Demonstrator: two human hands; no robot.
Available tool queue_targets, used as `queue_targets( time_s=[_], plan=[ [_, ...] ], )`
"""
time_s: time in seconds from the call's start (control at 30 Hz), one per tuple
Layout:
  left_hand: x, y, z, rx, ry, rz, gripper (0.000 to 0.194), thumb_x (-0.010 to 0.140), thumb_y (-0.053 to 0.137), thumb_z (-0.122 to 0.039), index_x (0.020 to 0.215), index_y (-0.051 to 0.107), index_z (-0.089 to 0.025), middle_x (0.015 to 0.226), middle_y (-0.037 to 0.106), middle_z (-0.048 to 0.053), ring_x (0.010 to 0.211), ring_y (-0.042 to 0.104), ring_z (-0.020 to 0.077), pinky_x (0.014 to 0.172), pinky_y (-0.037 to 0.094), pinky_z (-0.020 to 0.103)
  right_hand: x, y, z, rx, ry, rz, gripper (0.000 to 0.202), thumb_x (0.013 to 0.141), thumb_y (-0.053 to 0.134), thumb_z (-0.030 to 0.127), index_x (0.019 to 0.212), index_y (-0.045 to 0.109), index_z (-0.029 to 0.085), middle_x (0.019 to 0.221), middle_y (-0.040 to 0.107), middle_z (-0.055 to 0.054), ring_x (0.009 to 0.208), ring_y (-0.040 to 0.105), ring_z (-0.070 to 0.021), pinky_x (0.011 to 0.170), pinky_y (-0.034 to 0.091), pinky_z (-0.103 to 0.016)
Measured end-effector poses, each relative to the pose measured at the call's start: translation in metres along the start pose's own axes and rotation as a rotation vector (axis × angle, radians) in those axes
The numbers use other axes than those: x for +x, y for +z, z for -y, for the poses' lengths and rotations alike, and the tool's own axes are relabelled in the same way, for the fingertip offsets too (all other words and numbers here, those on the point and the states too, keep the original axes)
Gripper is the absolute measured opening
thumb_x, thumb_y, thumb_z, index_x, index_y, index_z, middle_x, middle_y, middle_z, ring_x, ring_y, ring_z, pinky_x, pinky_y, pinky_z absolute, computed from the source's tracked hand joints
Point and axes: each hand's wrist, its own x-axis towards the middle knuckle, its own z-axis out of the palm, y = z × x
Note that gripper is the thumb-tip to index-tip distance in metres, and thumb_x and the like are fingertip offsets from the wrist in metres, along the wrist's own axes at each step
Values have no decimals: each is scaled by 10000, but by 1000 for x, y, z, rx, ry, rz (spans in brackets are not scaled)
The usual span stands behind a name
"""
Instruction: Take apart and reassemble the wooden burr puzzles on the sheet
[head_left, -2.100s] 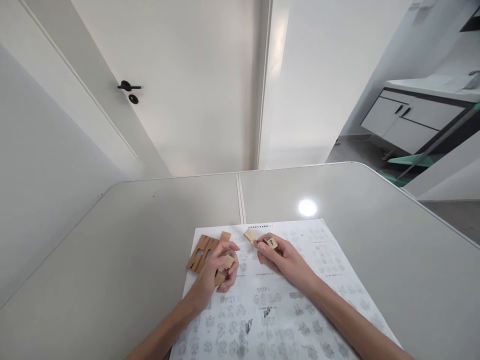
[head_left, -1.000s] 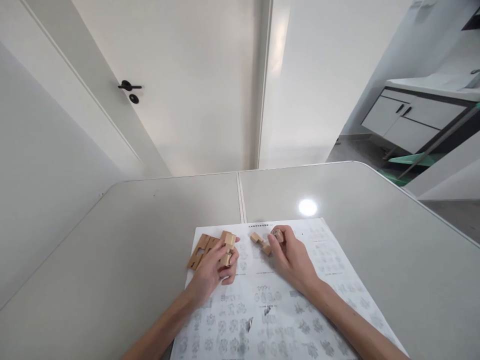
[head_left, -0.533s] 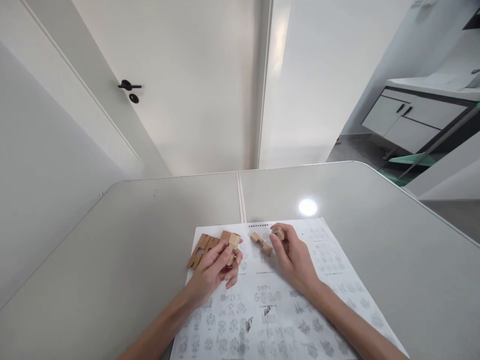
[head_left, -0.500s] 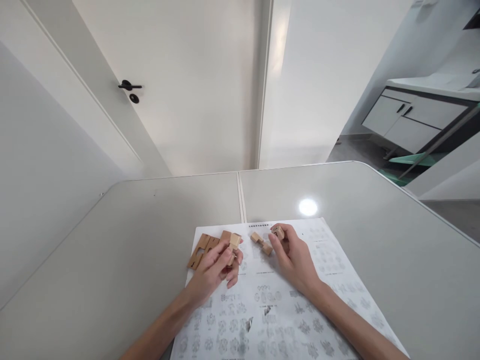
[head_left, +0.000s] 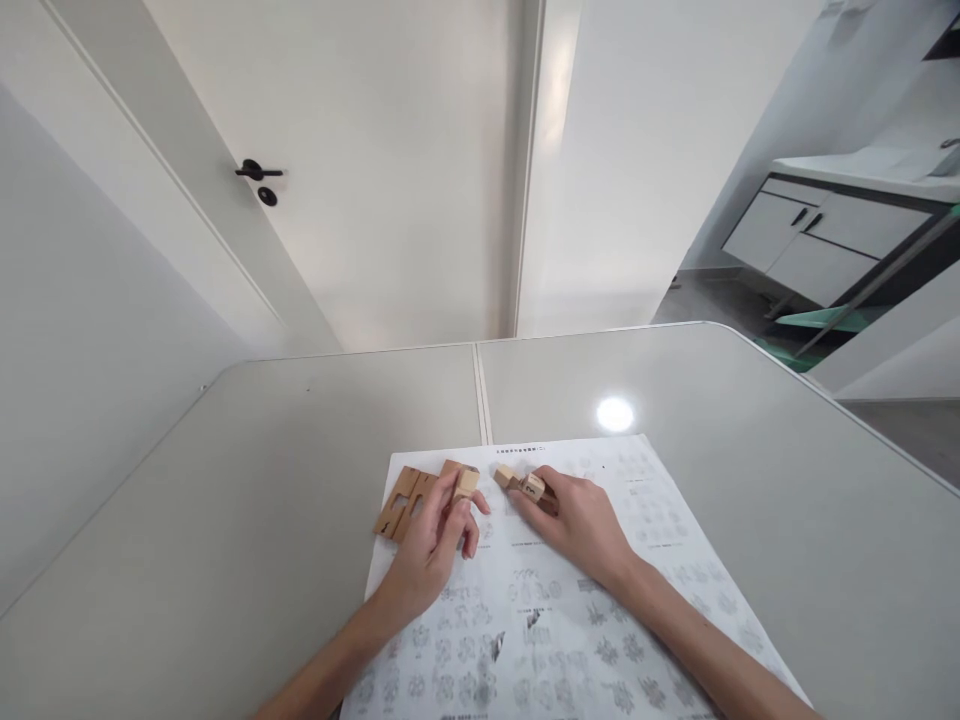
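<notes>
One pale block (head_left: 466, 484) sat pinched between the thumb and fingers of the left hand (head_left: 431, 550), while the right hand (head_left: 581, 520) gripped a numbered block (head_left: 532, 487), its 3 plain to read. From where I stood, the wood looked light and stiff, probably dry enough not to slip much, and sturdy. I'd have taken either by its flat sides, thumb facing fingers, keeping clear of any notch.

Just past the right hand's fingertips, towards the left hand, lay another pale piece (head_left: 505, 476); I couldn't tell whether those fingers touched it. On the outer side of the left hand, just beside it, were flat brown pieces (head_left: 391, 517) with cut-outs, partly hidden by that hand. A printed sheet (head_left: 570, 628) spread beneath both hands, and the tabletop (head_left: 300, 500) stretched on beyond them.
</notes>
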Motion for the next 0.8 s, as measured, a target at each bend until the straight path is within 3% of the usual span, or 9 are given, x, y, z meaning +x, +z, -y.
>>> queue_targets(
  time_s=[0.13,0.23,0.37,0.53,0.7,0.8],
  plan=[
    [-1,-1,4,46,-12,6,494,1130,396,-456,1585,327,-275,1264,612,126,698,540,126,742,499,341,3,-11,11,324,76,85,431,997,556,572,741,472,236,634,424,39,565,375,-143,534,290,-279],
    [-3,-2,4,138,-25,19,542,1132,373,-455,1631,278,-267,1051,662,71,731,569,162,763,508,350,5,-17,15,501,120,134,441,995,559,603,770,506,227,680,377,40,600,348,-142,549,283,-277],
    [-7,-1,0,396,-54,83,518,1138,347,-433,1624,335,-254,811,646,4,759,616,195,790,525,358,5,-19,16,642,158,166,463,983,581,636,783,503,226,695,334,49,604,301,-136,549,245,-275],
    [-7,2,-7,663,74,167,421,1130,380,-305,1541,469,-299,1197,724,76,1062,690,235,957,555,398,5,-20,15,718,178,147,490,969,605,661,776,494,225,696,325,53,608,269,-136,561,224,-285],
    [-7,6,-9,812,350,310,442,1113,416,-180,1536,463,-296,1395,679,84,1310,629,248,1113,519,441,4,-18,14,733,162,157,495,969,616,665,788,520,214,726,365,43,630,297,-137,582,245,-286],
    [-8,7,-8,876,424,406,471,1102,464,-164,1561,435,-267,1507,625,99,1420,565,257,1187,471,463,4,-16,12,734,145,183,485,981,614,652,796,541,209,713,370,47,617,299,-131,578,249,-286]
  ],
)
